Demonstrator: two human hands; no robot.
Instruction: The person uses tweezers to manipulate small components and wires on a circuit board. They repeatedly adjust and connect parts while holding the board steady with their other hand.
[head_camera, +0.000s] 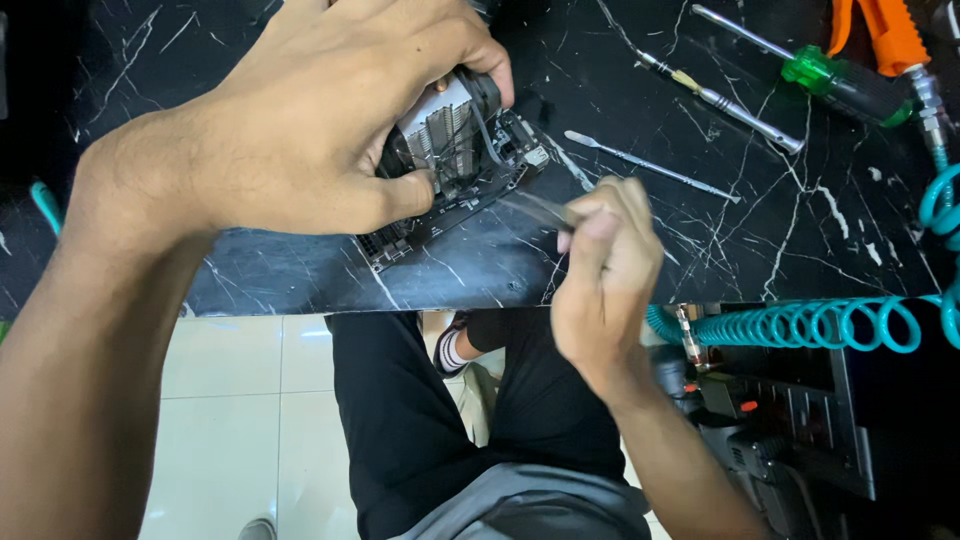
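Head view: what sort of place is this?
Probably an electronics repair bench: a circuit board with finned heatsink under the left hand, screwdrivers on the black marble-look table, and a coiled teal air hose.

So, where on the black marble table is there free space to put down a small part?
The marble table is bare along its front edge, between the circuit board and the right hand. Another bare patch lies right of that hand, below the thin metal tool. The far right is crowded by the screwdrivers and the teal coiled hose.
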